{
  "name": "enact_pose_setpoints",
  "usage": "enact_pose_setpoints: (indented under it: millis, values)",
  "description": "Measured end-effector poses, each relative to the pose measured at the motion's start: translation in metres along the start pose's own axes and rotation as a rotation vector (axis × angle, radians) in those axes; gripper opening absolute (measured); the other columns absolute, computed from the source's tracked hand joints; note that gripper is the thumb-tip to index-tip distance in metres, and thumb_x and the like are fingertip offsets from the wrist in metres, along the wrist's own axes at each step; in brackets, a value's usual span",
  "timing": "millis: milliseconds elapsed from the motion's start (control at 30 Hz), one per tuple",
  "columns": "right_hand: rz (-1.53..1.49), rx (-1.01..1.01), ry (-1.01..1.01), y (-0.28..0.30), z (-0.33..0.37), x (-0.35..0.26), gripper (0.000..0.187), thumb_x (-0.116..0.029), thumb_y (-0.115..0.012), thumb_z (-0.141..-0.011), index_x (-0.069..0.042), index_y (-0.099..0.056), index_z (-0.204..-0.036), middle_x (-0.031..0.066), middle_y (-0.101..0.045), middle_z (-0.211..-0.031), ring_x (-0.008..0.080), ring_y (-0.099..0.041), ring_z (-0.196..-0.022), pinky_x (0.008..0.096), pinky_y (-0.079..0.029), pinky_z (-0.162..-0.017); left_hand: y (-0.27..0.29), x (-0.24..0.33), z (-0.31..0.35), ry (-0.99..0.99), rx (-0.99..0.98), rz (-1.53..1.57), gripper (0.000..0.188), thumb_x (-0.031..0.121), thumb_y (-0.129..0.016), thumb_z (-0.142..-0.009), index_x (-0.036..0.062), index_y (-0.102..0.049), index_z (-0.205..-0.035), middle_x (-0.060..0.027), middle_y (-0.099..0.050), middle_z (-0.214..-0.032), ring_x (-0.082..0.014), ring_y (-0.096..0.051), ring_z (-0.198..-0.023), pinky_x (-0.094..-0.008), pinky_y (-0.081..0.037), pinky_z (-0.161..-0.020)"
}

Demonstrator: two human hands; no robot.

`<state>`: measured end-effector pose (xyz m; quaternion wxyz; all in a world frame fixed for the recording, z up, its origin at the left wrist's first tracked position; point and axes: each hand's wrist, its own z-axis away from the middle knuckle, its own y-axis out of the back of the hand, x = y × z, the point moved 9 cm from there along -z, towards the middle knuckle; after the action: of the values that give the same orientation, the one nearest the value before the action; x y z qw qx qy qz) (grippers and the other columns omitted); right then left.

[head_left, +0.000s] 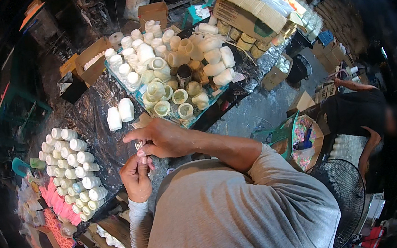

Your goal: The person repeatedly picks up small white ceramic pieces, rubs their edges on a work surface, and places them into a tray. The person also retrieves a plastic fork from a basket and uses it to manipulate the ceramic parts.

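My two hands meet in front of my body, at the near edge of a dark, plastic-covered table [102, 98]. My right hand [166, 137] is closed in a pinch on a small bunch of whitish, cord-like bits [139, 144], too small to name surely. Just below it, my left hand [137, 181] is closed, thumb against fingers; what it holds, if anything, is hidden. Beyond the hands, two white jar-shaped pieces [120, 114] stand side by side on the table. Rows of similar white pieces [72, 170] lie to the left.
Farther off, a tray [119, 76] holds many white and translucent jar-shaped pieces around a dark cup [184, 74]. Pink strips [60, 201] lie at left. A black fan [344, 195] and a sack of colourful bits [304, 141] stand at right, near another person [354, 111].
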<state>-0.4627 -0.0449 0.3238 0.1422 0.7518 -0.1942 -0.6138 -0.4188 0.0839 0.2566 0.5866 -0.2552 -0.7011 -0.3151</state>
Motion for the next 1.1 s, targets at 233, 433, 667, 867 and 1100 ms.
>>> enact_pose_setpoints:
  millis: [233,433,667,867,1100]
  values:
    - [0.085,0.189,0.195,0.025,0.030,-0.001,0.027,-0.001,-0.071,-0.091,0.001,-0.071,-0.118,0.0163,-0.075,-0.087,0.0241,-0.075,-0.075,0.0332,-0.057,-0.068,-0.020,0.015,-0.013,-0.113,0.051,-0.143,0.015,0.008,-0.063,-0.101,-0.0045,-0.071,-0.104,-0.0060,-0.061,-0.079,-0.0122,-0.056,-0.066,-0.0282,-0.045,-0.059]
    - [-0.639,0.163,-0.229,0.026,0.045,0.062,0.015,-0.002,-0.073,-0.091,0.001,-0.075,-0.106,0.0151,-0.075,-0.085,0.0212,-0.075,-0.075,0.0328,-0.058,-0.066,-0.038,0.012,-0.013,-0.224,0.059,-0.331,0.014,0.004,-0.063,-0.099,-0.0047,-0.071,-0.106,-0.0074,-0.061,-0.080,-0.0138,-0.057,-0.063,-0.0285,-0.045,-0.057]
    - [0.133,0.072,0.187,0.067,0.058,0.038,0.007,-0.002,-0.071,-0.085,-0.004,-0.071,-0.092,0.0133,-0.068,-0.083,0.0348,-0.069,-0.078,0.0415,-0.054,-0.068,-0.074,-0.004,-0.027,-0.152,-0.103,-0.311,0.017,0.007,-0.062,-0.101,-0.0034,-0.072,-0.109,-0.0069,-0.060,-0.077,-0.0139,-0.057,-0.063,-0.0288,-0.046,-0.058]
    - [0.057,0.077,0.146,0.104,0.072,0.049,0.007,-0.010,-0.069,-0.082,-0.003,-0.069,-0.082,0.0158,-0.069,-0.082,0.0354,-0.069,-0.080,0.0445,-0.052,-0.072,-0.107,-0.025,-0.040,-0.103,-0.197,-0.258,0.020,0.006,-0.063,-0.100,0.0012,-0.071,-0.117,-0.0091,-0.060,-0.074,-0.0167,-0.056,-0.062,-0.0316,-0.047,-0.059]
    - [-0.004,0.177,0.007,0.150,0.110,0.091,0.009,-0.013,-0.068,-0.087,-0.005,-0.072,-0.087,0.0144,-0.069,-0.079,0.0352,-0.067,-0.080,0.0438,-0.051,-0.071,-0.137,-0.051,-0.048,-0.034,-0.298,-0.370,0.018,-0.001,-0.066,-0.094,-0.0006,-0.073,-0.110,-0.0082,-0.063,-0.077,-0.0153,-0.060,-0.067,-0.0310,-0.048,-0.062]
